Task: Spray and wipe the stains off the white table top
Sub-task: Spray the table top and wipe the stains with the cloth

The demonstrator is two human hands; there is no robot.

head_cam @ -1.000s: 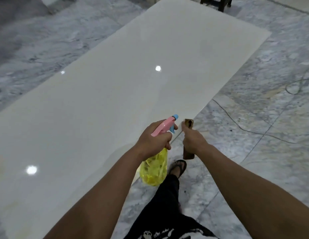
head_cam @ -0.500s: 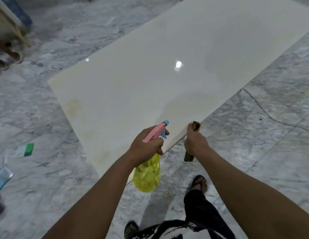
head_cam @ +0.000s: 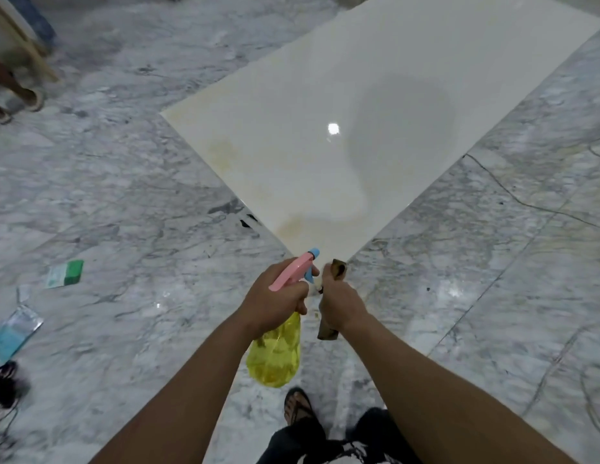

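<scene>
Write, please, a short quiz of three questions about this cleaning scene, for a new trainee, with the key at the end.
1. True or false: the left hand holds the spray bottle.
2. The right hand grips: A) a sponge, B) a brown cloth, C) nothing.
3. Fill the gap: the yellowish stains lie near the table top's ____ corner, the one closest to the hands.

Key
1. True; its fingers are curled round the pink trigger head.
2. B.
3. Near. A fainter stain shows by the left edge.
</scene>
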